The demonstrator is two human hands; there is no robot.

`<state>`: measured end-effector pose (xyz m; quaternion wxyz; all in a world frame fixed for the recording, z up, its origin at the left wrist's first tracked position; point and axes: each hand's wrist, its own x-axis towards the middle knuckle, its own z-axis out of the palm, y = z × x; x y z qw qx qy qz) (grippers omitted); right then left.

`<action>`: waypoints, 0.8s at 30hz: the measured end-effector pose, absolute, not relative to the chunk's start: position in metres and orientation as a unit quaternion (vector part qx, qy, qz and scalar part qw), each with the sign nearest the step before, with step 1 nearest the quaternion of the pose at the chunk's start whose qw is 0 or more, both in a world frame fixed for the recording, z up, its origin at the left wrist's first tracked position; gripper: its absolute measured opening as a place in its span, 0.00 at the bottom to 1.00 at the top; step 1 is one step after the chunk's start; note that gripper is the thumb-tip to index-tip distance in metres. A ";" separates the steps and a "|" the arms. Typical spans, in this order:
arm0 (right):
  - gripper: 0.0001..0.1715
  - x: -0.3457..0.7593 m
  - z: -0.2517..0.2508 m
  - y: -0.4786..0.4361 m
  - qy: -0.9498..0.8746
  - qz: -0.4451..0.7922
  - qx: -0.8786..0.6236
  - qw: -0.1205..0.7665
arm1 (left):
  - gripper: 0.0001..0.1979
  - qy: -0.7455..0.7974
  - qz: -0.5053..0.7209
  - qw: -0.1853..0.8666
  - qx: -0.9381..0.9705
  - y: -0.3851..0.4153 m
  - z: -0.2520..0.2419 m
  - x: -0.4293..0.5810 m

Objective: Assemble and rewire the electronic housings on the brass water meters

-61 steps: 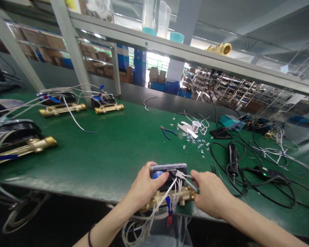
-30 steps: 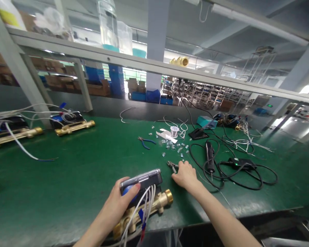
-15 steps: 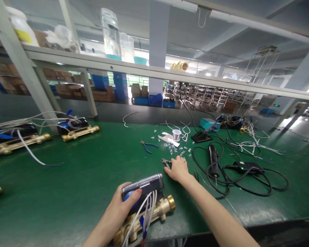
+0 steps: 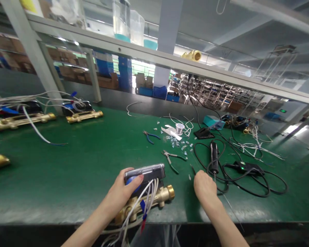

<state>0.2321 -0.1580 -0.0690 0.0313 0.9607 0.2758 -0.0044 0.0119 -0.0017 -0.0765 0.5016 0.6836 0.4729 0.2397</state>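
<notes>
My left hand [image 4: 126, 187] is closed around the black, clear-lidded housing of a water meter [image 4: 146, 171]. The meter has a brass pipe body, and white cables with blue and red tags hang off its front. To the right, my right hand [image 4: 205, 187] rests low over the bench, its fingers curled together on a pair of dark tweezers [image 4: 193, 169]; only the tips stick out. Between the hands and farther back lie grey-and-green side cutters [image 4: 171, 157], jaws apart. Blue-handled pliers [image 4: 149, 136] lie beyond them.
A black electric screwdriver [image 4: 214, 157] with looped cable lies right of my right hand. Solder wire spool [image 4: 180, 128] and small clear-blue pieces [image 4: 175, 141] are at mid-bench. More brass meters [image 4: 83, 111] stand at left. A shelf beam [image 4: 149, 53] crosses above.
My right hand has let go of the side cutters, moved right and toward me, and closed on the tweezers. My left hand still holds the meter. The view has tilted down.
</notes>
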 end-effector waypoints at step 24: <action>0.06 0.200 0.012 -0.138 0.667 0.100 0.738 0.018 | 0.39 0.465 0.233 0.534 0.667 -0.009 -0.073 0.009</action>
